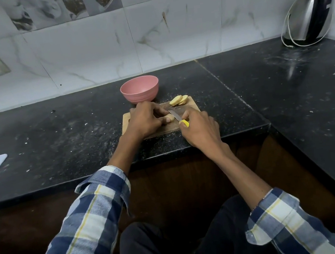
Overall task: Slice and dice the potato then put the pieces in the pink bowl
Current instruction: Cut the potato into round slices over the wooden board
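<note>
**Slicing under way, dicing and the bowl not yet reached**

The potato (169,118) lies on the small wooden cutting board (125,119) near the front edge of the black worktop (55,131). The left hand (147,119) curls over it from the left and grips it, fingertips just beside the blade. The right hand (200,129) is wrapped round the yellow handle of the knife (175,115), whose blade sits against the exposed end of the potato. A few finished slices (179,100) lie overlapping at the board's far right corner. The pink bowl (140,92) stands just behind the board; no pieces can be seen inside it.

Judging by its look, the potato is firm and fairly dense, so it should resist the blade and then give suddenly. Its cut face is probably wet and slippery, and the rounded body may roll, so the hold belongs on top and on the sides, fingertips tucked back from the edge. The slices look stiff enough to stack flat for dicing, and light enough to scoop up by the handful.

Most of the potato is hidden under the left hand, so how much remains uncut cannot be told. The knife's handle is nearly all covered, and how deep the blade has bitten is unclear. A kettle (310,14) stands in the far right corner
</note>
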